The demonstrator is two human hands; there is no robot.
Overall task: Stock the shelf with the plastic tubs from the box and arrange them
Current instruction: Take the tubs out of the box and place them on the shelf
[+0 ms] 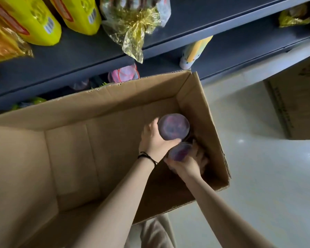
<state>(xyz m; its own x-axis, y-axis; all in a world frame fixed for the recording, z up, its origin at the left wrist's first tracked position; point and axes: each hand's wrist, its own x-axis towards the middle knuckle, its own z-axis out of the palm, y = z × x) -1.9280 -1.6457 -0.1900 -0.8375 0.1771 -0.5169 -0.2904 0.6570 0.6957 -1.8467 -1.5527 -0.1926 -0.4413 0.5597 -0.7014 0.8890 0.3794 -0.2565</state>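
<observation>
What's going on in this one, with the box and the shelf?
A person is reaching into an open cardboard box with both hands. The left hand grips a purple plastic tub, and the right hand grips a second tub just nearer the camera. Both are at the box's right end. Neither tub has reached the dark shelf behind the box, which holds yellow packs and a cellophane-wrapped bundle.
</observation>
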